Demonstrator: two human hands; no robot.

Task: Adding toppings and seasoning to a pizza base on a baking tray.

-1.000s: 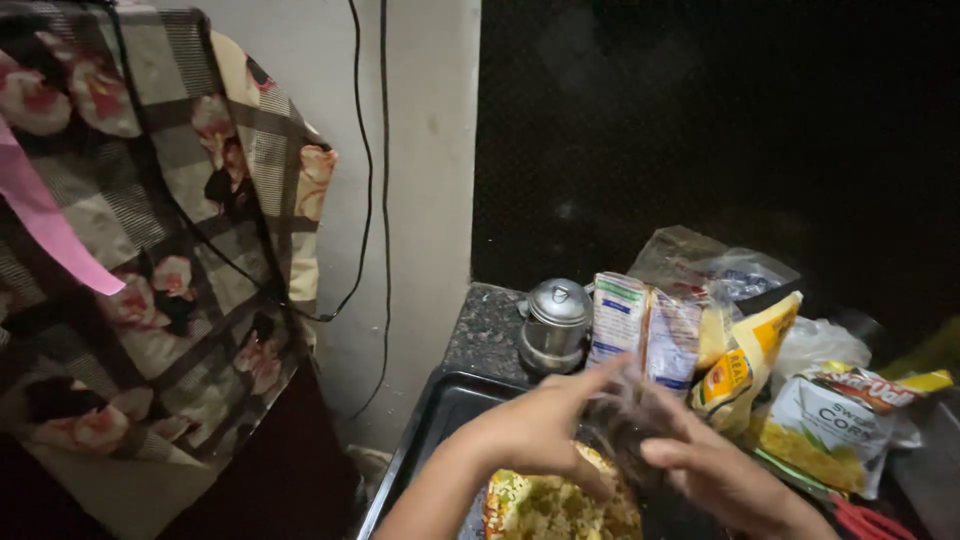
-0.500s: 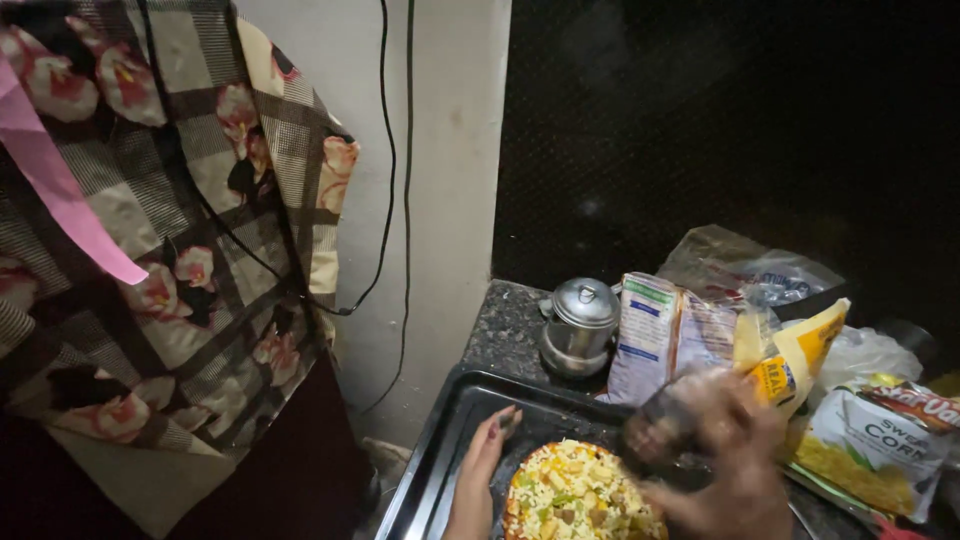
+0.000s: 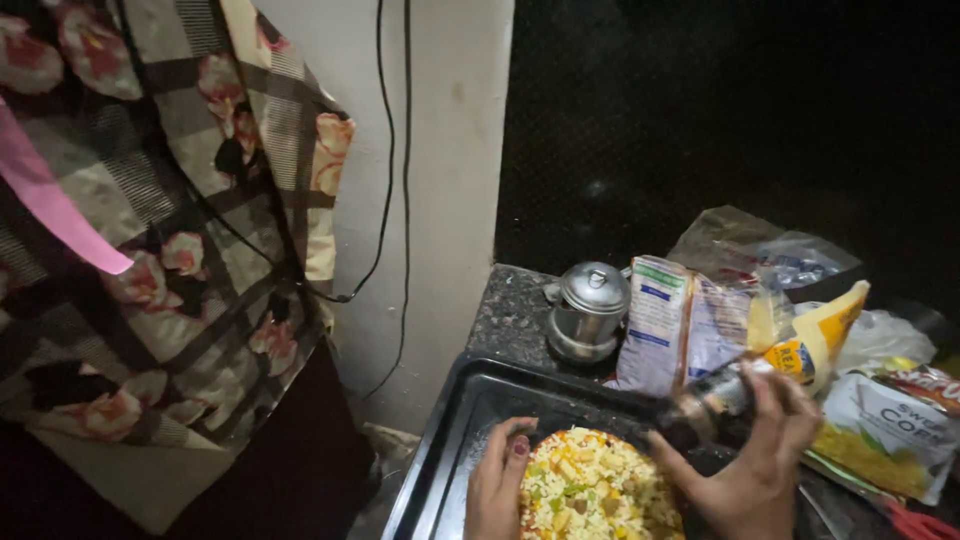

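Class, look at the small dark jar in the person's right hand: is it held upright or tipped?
Tipped. The jar lies slanted in the right hand, its lower end pointing down toward the pizza in the black tray.

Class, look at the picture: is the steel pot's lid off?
No. The lid sits on the small steel pot, which stands behind the black baking tray.

a small steel pot [image 3: 588,310] is sitting on the counter [image 3: 510,310] beside food packets [image 3: 690,320]; floral cloth [image 3: 150,260] is hanging left.
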